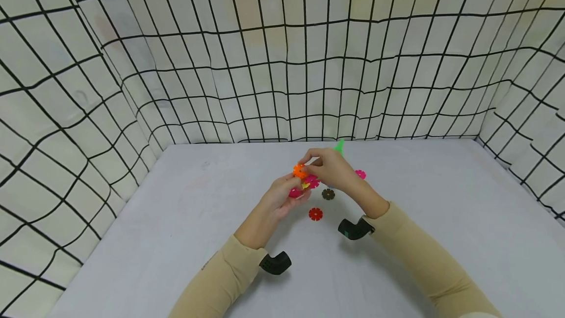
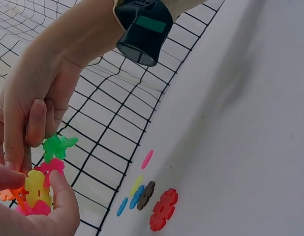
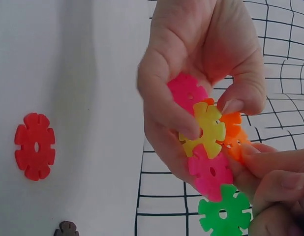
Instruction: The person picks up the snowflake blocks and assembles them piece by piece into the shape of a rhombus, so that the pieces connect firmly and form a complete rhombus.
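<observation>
My left hand (image 1: 277,196) grips a cluster of slotted, flower-shaped plastic discs. In the right wrist view its thumb and fingers hold a pink disc (image 3: 184,91) and a yellow disc (image 3: 207,120). A second pink disc (image 3: 203,167) joins the yellow one, and a green disc (image 3: 233,201) hangs off its far end. My right hand (image 1: 334,168) is raised against the cluster, pinching an orange disc (image 3: 234,150) at its edge. That disc touches another orange piece (image 3: 232,122) beside the yellow one; whether they interlock is hidden by fingers.
On the white table (image 1: 176,220) lie a red disc (image 1: 315,214), a brown disc (image 1: 328,194) and a pink disc (image 1: 360,174). Blue discs (image 2: 136,197) and a yellow disc (image 2: 136,186) lie beyond the brown one. White walls with black netting (image 1: 304,58) enclose the table's back and sides.
</observation>
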`<move>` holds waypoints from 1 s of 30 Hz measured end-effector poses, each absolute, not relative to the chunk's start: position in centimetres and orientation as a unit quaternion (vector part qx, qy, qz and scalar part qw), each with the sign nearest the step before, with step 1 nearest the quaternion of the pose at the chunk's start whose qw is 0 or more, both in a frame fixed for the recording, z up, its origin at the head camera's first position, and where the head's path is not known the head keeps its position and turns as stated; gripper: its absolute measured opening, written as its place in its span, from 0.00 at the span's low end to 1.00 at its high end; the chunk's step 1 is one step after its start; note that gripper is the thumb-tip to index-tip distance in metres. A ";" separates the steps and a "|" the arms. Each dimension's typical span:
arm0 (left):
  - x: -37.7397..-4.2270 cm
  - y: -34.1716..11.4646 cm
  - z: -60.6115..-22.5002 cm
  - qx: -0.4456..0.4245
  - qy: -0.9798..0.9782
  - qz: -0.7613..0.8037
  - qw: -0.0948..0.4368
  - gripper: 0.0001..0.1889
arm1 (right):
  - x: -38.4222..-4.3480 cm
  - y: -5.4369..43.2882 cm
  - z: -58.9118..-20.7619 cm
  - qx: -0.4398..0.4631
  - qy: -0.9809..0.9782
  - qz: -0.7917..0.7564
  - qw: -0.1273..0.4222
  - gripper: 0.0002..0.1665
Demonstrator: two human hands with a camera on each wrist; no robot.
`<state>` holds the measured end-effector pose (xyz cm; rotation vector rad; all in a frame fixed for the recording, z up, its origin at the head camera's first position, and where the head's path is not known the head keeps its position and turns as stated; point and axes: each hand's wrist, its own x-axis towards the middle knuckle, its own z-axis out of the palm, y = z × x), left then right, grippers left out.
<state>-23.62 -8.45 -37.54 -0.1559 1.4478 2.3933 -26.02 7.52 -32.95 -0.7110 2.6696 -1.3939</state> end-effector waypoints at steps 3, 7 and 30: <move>-23.4 -8.4 -37.5 -0.050 0.510 0.842 0.166 0.27 | -26.0 7.5 -32.8 -0.241 0.873 -0.423 0.001 0.09; -23.3 -8.4 -37.5 -0.048 0.488 0.855 0.167 0.27 | -25.8 7.5 -32.6 -0.244 0.890 -0.384 -0.026 0.13; -23.8 -9.3 -37.0 -0.088 0.402 0.901 0.135 0.33 | -27.0 14.6 -33.4 -0.185 0.843 -0.488 -0.128 0.17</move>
